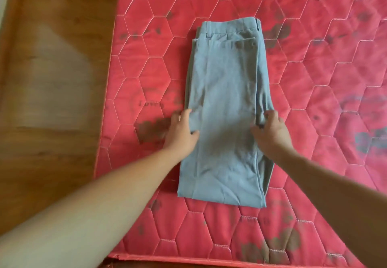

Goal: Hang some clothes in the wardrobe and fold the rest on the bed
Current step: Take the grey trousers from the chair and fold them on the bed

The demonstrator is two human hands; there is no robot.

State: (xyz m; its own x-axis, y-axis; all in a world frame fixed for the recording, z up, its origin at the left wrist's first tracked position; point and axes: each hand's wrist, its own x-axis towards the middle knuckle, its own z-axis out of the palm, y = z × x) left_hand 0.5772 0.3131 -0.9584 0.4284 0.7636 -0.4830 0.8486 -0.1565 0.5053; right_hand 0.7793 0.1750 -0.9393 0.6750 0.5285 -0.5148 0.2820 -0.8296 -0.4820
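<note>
A pair of light grey-blue trousers lies folded lengthwise on the red quilted mattress, waistband at the far end and leg hems near me. My left hand grips the trousers' left edge about midway along, thumb on top of the cloth. On the right edge at the same height, my right hand pinches the fabric with its fingers curled round the fold.
The mattress has a hexagon stitch pattern with dark stains. Its left edge borders a brown wooden bed base or floor. The mattress's near edge runs along the bottom of the view.
</note>
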